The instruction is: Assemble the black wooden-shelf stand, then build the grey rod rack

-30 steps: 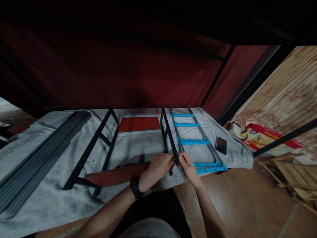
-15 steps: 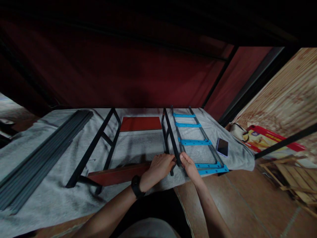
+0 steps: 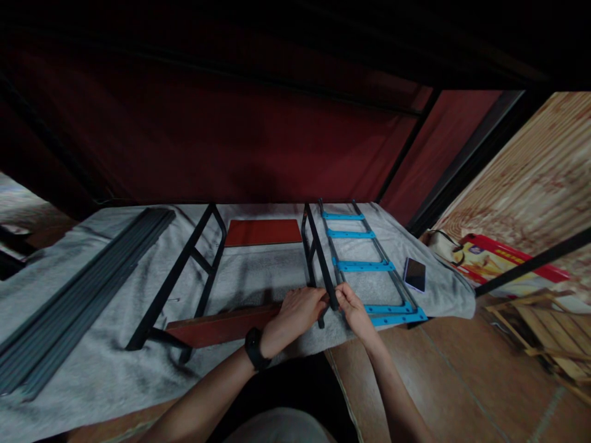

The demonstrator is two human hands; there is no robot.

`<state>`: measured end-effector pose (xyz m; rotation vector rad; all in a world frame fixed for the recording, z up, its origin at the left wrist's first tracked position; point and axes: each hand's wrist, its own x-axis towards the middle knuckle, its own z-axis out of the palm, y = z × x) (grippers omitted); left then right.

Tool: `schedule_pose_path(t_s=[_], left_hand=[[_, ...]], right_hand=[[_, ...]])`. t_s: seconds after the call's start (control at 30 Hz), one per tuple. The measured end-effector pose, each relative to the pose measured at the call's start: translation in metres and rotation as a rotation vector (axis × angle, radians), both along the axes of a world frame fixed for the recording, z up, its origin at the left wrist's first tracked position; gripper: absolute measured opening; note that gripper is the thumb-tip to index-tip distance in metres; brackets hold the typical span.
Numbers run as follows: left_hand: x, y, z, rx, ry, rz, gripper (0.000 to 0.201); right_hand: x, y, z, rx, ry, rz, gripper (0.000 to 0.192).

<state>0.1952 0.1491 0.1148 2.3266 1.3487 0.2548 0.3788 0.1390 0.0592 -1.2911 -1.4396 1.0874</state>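
At the near end of the right black metal frame (image 3: 320,251), my left hand (image 3: 298,311), with a dark watch on its wrist, has its fingers closed round the leg. My right hand (image 3: 353,307) is pinched against the outer side of the same leg; whatever its fingertips hold is hidden. A reddish-brown board (image 3: 221,327) stands on edge between this frame and the left black metal frame (image 3: 172,274), its right end behind my left hand. Farther back, a second reddish-brown board (image 3: 263,232) spans the gap between the two frames.
Several grey tubes (image 3: 92,286) lie at left on the grey blanket (image 3: 249,271). A small bent metal piece (image 3: 173,299) lies near the left frame. At right are a rack with blue crosspieces (image 3: 364,266) and a phone (image 3: 414,274). A wooden folding item (image 3: 549,332) stands on the floor.
Both hands stay at the same frame leg, with only a slight shift of the fingers. The view has moved very slightly; the boards and frames keep their places.
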Motion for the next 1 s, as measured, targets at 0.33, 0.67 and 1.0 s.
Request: schedule_pose_path(t_s=[0.33,0.67,1.0], left_hand=[[-0.001,-0.006,0.002,0.054,0.002,-0.02,0.022],[-0.109,-0.064,0.028,0.564,-0.36,0.193,0.029],[-0.261,-0.079,-0.008,0.153,-1.078,1.135,0.059]], right_hand=[[-0.002,-0.002,-0.001,0.026,-0.046,-0.014,0.038],[0.007,-0.008,0.003,0.015,-0.076,-0.115,0.044],[0.008,0.015,0.008,-0.11,-0.043,-0.192,0.049]])
